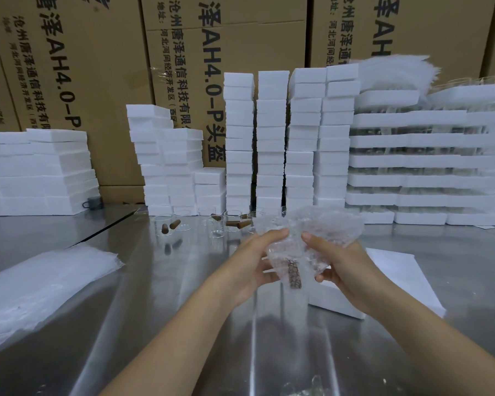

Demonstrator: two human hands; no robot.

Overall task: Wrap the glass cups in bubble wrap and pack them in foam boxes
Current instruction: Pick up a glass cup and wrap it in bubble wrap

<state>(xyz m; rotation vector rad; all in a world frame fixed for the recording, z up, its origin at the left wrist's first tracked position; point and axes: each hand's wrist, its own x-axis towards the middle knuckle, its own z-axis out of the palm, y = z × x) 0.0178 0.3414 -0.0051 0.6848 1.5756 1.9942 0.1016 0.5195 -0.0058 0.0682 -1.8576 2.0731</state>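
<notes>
1. Brown cardboard cartons (83, 67) with black printing wall off the whole back of our view.
2. A steel table (183, 332), shiny and streaked with reflections, runs from the cartons to us.
3. White foam boxes (270, 138) stand in tall columns along the back of the table, with lower stacks to the left. On the right, wide foam trays (412, 161) are layered with rows of glassware between them, and a fan of white sheets lies on top.
4. A pile of bubble wrap bags (40, 290) lies flat at the table's left edge.
5. One open foam box (397, 278) sits on the table just right of our hands, partly behind the right wrist.
6. Left hand (252, 267): thumb on top, fingers curled beneath, pinching the left side of the bubble wrap sheet (320, 227).
7. Right hand (343, 264): thumb pressed on the sheet's front, fingers curled round from below and behind.
8. The sheet is bunched between both hands, held above the table. The glass cup inside is too blurred by the wrap to make out; only its brown handle (295, 274) shows, pointing down between our palms.
9. Loose glass cups (166, 224) with brown handles stand and lie on the table beyond the hands, in front of the foam columns.
10. A small grey cup (93, 202) sits by the left foam stack.
</notes>
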